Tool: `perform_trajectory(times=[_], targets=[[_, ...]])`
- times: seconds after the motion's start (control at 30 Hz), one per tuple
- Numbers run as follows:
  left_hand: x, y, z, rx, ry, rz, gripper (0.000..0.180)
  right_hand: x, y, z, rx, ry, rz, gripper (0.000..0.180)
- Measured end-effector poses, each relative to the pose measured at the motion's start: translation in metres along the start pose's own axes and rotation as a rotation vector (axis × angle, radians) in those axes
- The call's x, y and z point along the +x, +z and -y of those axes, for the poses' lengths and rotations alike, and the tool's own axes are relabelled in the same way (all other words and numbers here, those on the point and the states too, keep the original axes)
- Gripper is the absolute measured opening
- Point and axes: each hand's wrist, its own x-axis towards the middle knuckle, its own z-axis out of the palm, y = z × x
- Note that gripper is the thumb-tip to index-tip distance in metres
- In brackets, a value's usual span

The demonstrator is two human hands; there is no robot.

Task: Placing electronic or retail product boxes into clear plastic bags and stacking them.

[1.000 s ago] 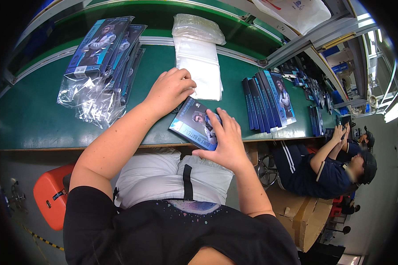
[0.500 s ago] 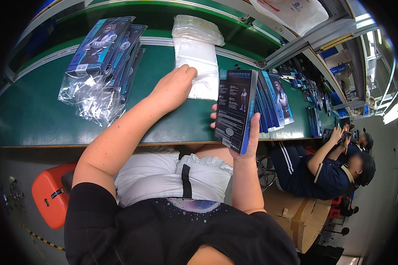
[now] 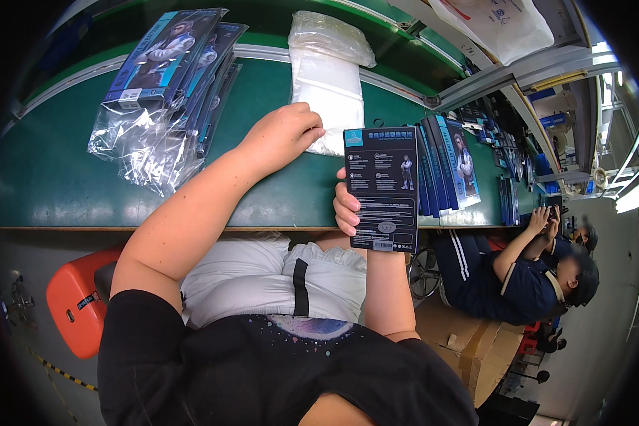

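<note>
The right hand [image 3: 346,206] grips the raised box [image 3: 381,199]. At its left, the left hand [image 3: 282,136] curls by the bags [image 3: 326,92]; pinching, I cannot tell. Green worktop [image 3: 284,202] lies behind, a carton [image 3: 490,348] lower right.

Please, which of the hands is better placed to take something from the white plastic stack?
Probably the left. The left hand is at the near end of the white plastic stack and holds no box, while the right hand grips the dark box.
</note>
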Motion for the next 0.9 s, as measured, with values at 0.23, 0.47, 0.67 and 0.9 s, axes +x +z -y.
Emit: perform_trajectory(times=[0.23,0.47,0.67,0.9], targets=[[0.001,0.001,0.007,-0.034,-0.049,-0.045,0.01,0.012,-0.012,0.0,-0.063,-0.149,-0.046,0.068],[0.002,-0.001,0.006,-0.075,-0.101,-0.06,0.011,0.009,-0.009,-0.006,-0.041,-0.229,-0.113,0.046],[-0.001,-0.001,0.005,-0.086,-0.107,-0.041,0.01,0.006,-0.006,-0.009,-0.015,-0.191,-0.082,0.046],[0.002,-0.001,0.001,-0.128,-0.15,-0.004,0.01,0.002,-0.012,-0.009,-0.127,-0.23,-0.172,0.045]])
